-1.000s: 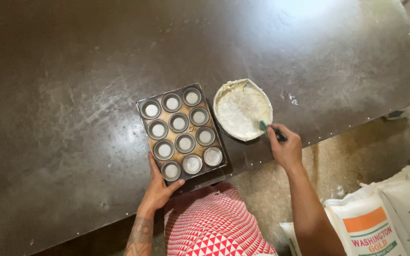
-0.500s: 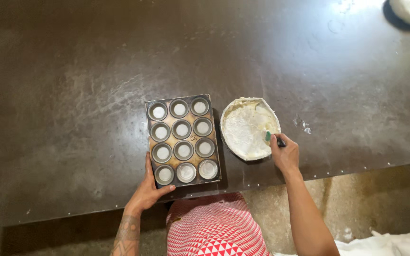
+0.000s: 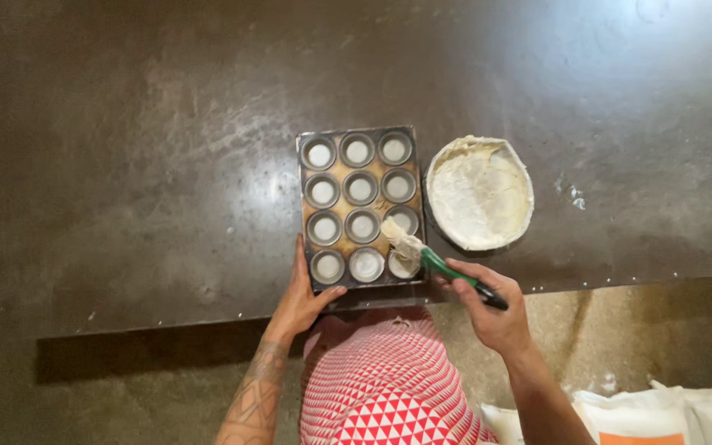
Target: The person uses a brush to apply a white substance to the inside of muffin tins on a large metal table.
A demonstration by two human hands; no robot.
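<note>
We see the left hand point(image 3: 300, 297) lying flat at the near left corner of the muffin tray point(image 3: 361, 206), fingers together along its left edge and thumb against its near edge. The right hand point(image 3: 492, 309) reaches in from the near right, its fingers closed around the green handle of a brush point(image 3: 422, 255). The brush's white bristles rest over the near right cups. A bowl point(image 3: 479, 192) of white paste stands just right of the tray on the dark table point(image 3: 125, 165).

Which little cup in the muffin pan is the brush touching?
The green-handled brush touches the cup at the near right corner of the dark metal muffin pan, closest to the right hand. The other cups have no brush over them.
</note>
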